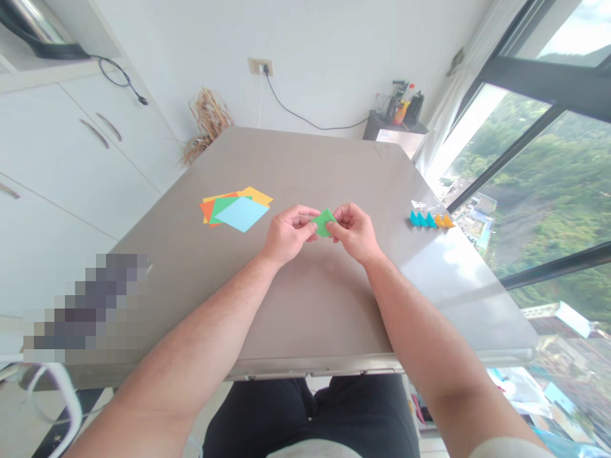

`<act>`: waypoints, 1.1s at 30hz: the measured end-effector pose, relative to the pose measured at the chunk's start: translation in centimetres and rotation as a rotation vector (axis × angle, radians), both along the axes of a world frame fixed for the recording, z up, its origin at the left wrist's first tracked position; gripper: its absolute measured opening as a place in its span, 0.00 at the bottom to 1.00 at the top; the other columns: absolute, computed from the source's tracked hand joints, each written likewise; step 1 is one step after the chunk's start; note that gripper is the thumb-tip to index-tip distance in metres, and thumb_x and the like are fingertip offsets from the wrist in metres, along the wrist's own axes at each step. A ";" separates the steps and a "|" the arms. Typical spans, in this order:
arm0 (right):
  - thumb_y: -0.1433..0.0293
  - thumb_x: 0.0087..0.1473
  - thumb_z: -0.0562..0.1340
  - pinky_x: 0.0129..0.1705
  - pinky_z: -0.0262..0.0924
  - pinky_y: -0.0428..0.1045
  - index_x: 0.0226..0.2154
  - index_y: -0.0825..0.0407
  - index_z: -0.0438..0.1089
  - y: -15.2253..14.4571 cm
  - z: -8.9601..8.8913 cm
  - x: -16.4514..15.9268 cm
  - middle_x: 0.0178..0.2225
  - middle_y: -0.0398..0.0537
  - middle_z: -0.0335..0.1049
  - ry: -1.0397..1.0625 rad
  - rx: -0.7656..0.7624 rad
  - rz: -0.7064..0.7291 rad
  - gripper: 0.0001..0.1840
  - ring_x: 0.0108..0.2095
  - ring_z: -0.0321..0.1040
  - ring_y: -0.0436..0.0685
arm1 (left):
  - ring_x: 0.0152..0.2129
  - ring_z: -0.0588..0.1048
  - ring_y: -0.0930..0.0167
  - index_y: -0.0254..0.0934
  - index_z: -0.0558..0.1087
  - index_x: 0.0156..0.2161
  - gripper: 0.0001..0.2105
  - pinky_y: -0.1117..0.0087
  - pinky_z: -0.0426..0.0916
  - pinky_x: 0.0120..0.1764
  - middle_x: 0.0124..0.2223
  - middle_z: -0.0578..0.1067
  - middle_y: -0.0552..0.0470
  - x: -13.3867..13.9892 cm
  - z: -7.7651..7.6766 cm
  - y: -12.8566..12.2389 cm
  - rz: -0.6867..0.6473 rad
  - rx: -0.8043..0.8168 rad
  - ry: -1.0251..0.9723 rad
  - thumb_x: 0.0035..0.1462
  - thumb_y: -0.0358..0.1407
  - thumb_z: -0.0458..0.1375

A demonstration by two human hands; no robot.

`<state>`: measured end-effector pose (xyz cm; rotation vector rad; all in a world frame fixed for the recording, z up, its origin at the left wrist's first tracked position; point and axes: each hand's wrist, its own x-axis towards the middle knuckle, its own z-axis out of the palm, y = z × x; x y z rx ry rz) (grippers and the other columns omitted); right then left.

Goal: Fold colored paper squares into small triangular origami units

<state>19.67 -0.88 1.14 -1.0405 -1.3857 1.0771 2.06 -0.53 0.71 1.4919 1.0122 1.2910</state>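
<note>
A small piece of folded green paper (323, 224) is held up over the middle of the table, pinched from both sides. My left hand (290, 234) grips its left edge between thumb and fingers. On the other side, my right hand (354, 231) pinches its right edge, thumb on top. To the left lies a fanned stack of paper sheets, with a light blue sheet (242, 214) on top and a green sheet (220, 208), orange and yellow ones beneath. Far to the right stands a row of several small folded paper pieces, blue ones (422, 220) and orange ones (444, 221).
The grey-brown table (310, 165) has its front edge by my lap. A pixelated dark patch (90, 305) covers something at the left edge. White cabinets (62, 159) stand left, a large window (534, 159) right. A small dark stand (396, 127) with bottles is behind the table.
</note>
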 end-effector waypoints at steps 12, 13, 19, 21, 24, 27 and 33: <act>0.66 0.50 0.65 0.30 0.69 0.49 0.40 0.51 0.72 -0.1 0.2 0.2 0.26 0.42 0.77 0.046 -0.001 0.092 0.13 0.28 0.77 0.54 | 0.23 0.78 0.71 0.37 0.78 0.41 0.12 0.67 0.74 0.32 0.29 0.80 0.54 0.2 0.2 -0.1 0.048 -0.033 -0.144 0.48 0.34 0.65; 0.67 0.49 0.64 0.31 0.70 0.49 0.41 0.51 0.72 -0.1 0.2 0.2 0.26 0.42 0.78 0.058 0.002 0.096 0.14 0.29 0.78 0.55 | 0.23 0.78 0.71 0.37 0.78 0.40 0.11 0.68 0.74 0.31 0.28 0.79 0.55 0.2 0.2 0.0 0.064 -0.025 -0.149 0.48 0.33 0.65; 0.68 0.48 0.61 0.34 0.71 0.50 0.42 0.50 0.74 0.0 0.0 0.3 0.30 0.43 0.79 0.048 0.014 0.091 0.16 0.32 0.79 0.55 | 0.23 0.78 0.71 0.38 0.79 0.39 0.10 0.68 0.74 0.31 0.27 0.79 0.56 0.2 0.4 0.0 0.094 0.008 -0.131 0.48 0.34 0.64; 0.68 0.48 0.61 0.35 0.72 0.50 0.41 0.49 0.74 0.0 -0.1 0.3 0.31 0.43 0.79 0.033 0.014 0.080 0.15 0.33 0.79 0.55 | 0.23 0.78 0.70 0.38 0.79 0.39 0.10 0.67 0.75 0.32 0.28 0.79 0.55 0.2 0.4 0.0 0.106 0.008 -0.110 0.49 0.34 0.64; 0.69 0.49 0.61 0.34 0.71 0.50 0.40 0.48 0.75 0.0 -0.2 0.3 0.32 0.43 0.79 0.027 0.023 0.076 0.15 0.34 0.79 0.55 | 0.23 0.78 0.70 0.39 0.80 0.38 0.09 0.67 0.75 0.33 0.29 0.80 0.55 0.2 0.3 -0.1 0.117 0.014 -0.103 0.49 0.34 0.65; 0.69 0.49 0.60 0.34 0.71 0.49 0.39 0.48 0.77 0.0 -0.1 0.2 0.32 0.43 0.79 0.019 0.033 0.074 0.14 0.34 0.79 0.55 | 0.24 0.79 0.70 0.39 0.80 0.38 0.09 0.67 0.76 0.34 0.30 0.81 0.54 0.2 0.2 -0.1 0.124 0.016 -0.099 0.50 0.34 0.65; 0.68 0.49 0.59 0.34 0.72 0.49 0.38 0.48 0.77 -0.1 0.0 0.1 0.33 0.43 0.79 0.003 0.024 0.054 0.14 0.34 0.79 0.55 | 0.24 0.79 0.70 0.38 0.80 0.39 0.09 0.67 0.76 0.34 0.30 0.81 0.54 0.2 0.2 -0.1 0.127 0.022 -0.070 0.50 0.34 0.65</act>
